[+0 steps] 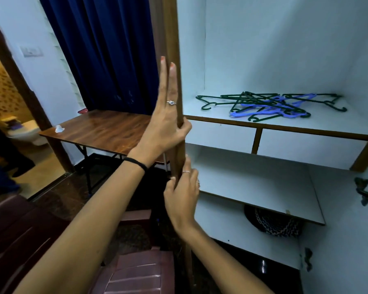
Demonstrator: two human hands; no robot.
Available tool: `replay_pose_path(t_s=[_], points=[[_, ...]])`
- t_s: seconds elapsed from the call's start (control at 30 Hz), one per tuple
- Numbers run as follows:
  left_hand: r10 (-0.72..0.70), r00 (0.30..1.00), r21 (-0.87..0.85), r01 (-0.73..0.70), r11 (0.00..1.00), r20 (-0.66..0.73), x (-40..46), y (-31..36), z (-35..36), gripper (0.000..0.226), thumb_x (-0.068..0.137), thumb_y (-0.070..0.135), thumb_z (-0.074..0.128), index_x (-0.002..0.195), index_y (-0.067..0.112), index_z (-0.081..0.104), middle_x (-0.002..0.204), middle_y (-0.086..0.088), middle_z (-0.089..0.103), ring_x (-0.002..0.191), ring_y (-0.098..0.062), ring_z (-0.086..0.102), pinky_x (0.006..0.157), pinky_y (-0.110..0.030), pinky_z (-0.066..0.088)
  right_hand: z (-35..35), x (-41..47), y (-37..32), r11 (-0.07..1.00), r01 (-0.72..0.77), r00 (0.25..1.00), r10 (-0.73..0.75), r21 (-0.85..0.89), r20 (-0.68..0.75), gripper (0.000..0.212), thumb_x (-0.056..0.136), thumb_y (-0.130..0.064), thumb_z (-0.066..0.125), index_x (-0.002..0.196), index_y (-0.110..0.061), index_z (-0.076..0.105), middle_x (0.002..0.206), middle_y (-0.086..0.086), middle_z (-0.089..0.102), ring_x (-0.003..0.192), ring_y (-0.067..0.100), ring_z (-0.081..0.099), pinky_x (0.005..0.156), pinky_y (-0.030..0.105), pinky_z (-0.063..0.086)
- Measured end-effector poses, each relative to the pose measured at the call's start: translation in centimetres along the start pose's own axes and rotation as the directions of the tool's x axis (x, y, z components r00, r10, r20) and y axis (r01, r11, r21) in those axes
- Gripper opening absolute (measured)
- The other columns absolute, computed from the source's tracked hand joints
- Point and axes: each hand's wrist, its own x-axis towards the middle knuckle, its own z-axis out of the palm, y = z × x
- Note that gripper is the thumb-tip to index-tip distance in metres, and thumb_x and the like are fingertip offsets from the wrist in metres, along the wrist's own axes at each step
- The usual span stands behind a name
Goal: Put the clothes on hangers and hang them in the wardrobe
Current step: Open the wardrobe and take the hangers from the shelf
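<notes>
Wardrobe door edge (pixel 174 85) under flat-fingered left hand (pixel 165 122), gripped by right hand (pixel 182 198).

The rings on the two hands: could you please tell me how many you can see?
3. One on the left hand, flat against the wardrobe door edge; two on the right hand, lower on that edge. Fingers behind the edge may hide more.

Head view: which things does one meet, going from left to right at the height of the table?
Toilet → white crumpled bit → wooden table → left hand on the wardrobe door edge → pile of hangers.
</notes>
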Motion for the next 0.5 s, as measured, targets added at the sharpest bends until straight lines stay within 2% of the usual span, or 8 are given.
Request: replay_pose_path(t_s=[0.03, 0.1, 0.13, 0.17, 0.23, 0.33, 0.4, 0.5], points=[[-0.011, 0.999, 0.026, 0.012, 1.000, -0.036, -0.5, -0.2, -1.0, 0.091, 0.068, -0.012, 0.059, 0.145, -0.015, 0.011, 0.152, -0.037, 0.007, 0.131, -0.030, 0.031, 0.098, -0.009, 0.032, 0.4, -0.7, -0.6, 1.000, 0.031, 0.999, -0.031, 0.005, 0.030, 0.065, 0.093, -0.011, 0.048, 0.152, -0.015, 0.022, 0.124, 0.009, 0.045, 0.112, 0.028, 0.046, 0.101, 0.041, 0.038], [-0.056, 0.995, 0.061, 0.061, 0.996, -0.082, -1.4, -0.6, -2.8, 0.088, 0.066, -0.017, 0.059, 0.142, -0.020, 0.015, 0.149, -0.039, 0.012, 0.107, -0.029, 0.034, 0.091, -0.022, 0.032, 1.2, -1.8, -1.8, 0.997, 0.082, 0.989, -0.083, 0.015, 0.122, 0.067, 0.095, -0.014, 0.045, 0.154, -0.018, 0.014, 0.126, 0.007, 0.042, 0.112, 0.024, 0.045, 0.102, 0.037, 0.037], [-0.076, 0.993, 0.070, 0.082, 0.994, -0.089, -1.8, -0.9, -3.5, 0.088, 0.066, -0.018, 0.058, 0.142, -0.021, 0.015, 0.149, -0.039, 0.013, 0.108, -0.025, 0.034, 0.090, -0.017, 0.034, 1.6, -2.1, -2.3, 0.995, 0.095, 0.981, -0.096, 0.016, 0.171, 0.068, 0.096, -0.016, 0.044, 0.154, -0.019, 0.009, 0.128, 0.005, 0.040, 0.113, 0.022, 0.044, 0.103, 0.035, 0.035], [-0.085, 0.992, 0.076, 0.092, 0.993, -0.090, -2.1, -1.3, -4.1, 0.087, 0.067, -0.019, 0.058, 0.142, -0.021, 0.014, 0.149, -0.039, 0.012, 0.113, -0.018, 0.035, 0.088, -0.001, 0.032, 2.0, -2.4, -2.7, 0.994, 0.104, 0.973, -0.105, 0.016, 0.207, 0.069, 0.096, -0.018, 0.043, 0.154, -0.020, 0.006, 0.130, 0.004, 0.039, 0.114, 0.021, 0.043, 0.104, 0.034, 0.034], [-0.100, 0.991, 0.080, 0.107, 0.991, -0.089, -2.7, -2.3, -5.1, 0.088, 0.068, -0.019, 0.057, 0.143, -0.020, 0.011, 0.150, -0.038, 0.010, 0.126, -0.005, 0.028, 0.091, 0.010, 0.016, 2.7, -2.7, -3.4, 0.993, 0.113, 0.961, -0.115, 0.022, 0.252, 0.072, 0.097, -0.021, 0.044, 0.155, -0.020, 0.002, 0.133, 0.004, 0.036, 0.117, 0.021, 0.043, 0.104, 0.031, 0.033], [-0.129, 0.987, 0.081, 0.137, 0.987, -0.090, -3.0, -3.8, -6.2, 0.088, 0.074, -0.013, 0.057, 0.146, -0.014, 0.007, 0.155, -0.031, 0.006, 0.140, 0.001, 0.000, 0.109, -0.002, 0.006, 3.5, -3.0, -4.2, 0.992, 0.123, 0.938, -0.121, 0.016, 0.324, 0.076, 0.097, -0.029, 0.045, 0.154, -0.023, -0.004, 0.135, 0.002, 0.033, 0.119, 0.020, 0.041, 0.102, 0.028, 0.035], [-0.137, 0.987, 0.107, 0.145, 0.984, -0.084, -3.4, -4.9, -6.8, 0.085, 0.081, -0.008, 0.057, 0.147, -0.011, 0.004, 0.156, -0.028, 0.003, 0.140, 0.010, -0.008, 0.114, -0.009, 0.003, 3.9, -3.1, -4.5, 0.991, 0.133, 0.922, -0.129, 0.013, 0.364, 0.078, 0.097, -0.033, 0.045, 0.154, -0.025, -0.007, 0.138, 0.002, 0.031, 0.122, 0.019, 0.040, 0.102, 0.028, 0.037], [-0.142, 0.987, 0.153, 0.152, 0.976, -0.078, -4.0, -5.9, -7.6, 0.081, 0.088, -0.004, 0.055, 0.148, -0.011, 0.001, 0.156, -0.021, -0.005, 0.138, 0.015, -0.010, 0.113, -0.008, 0.005, 4.6, -3.2, -5.0, 0.986, 0.167, 0.898, -0.154, 0.005, 0.412, 0.080, 0.097, -0.036, 0.046, 0.153, -0.025, -0.010, 0.140, 0.002, 0.031, 0.124, 0.020, 0.040, 0.102, 0.028, 0.038]])
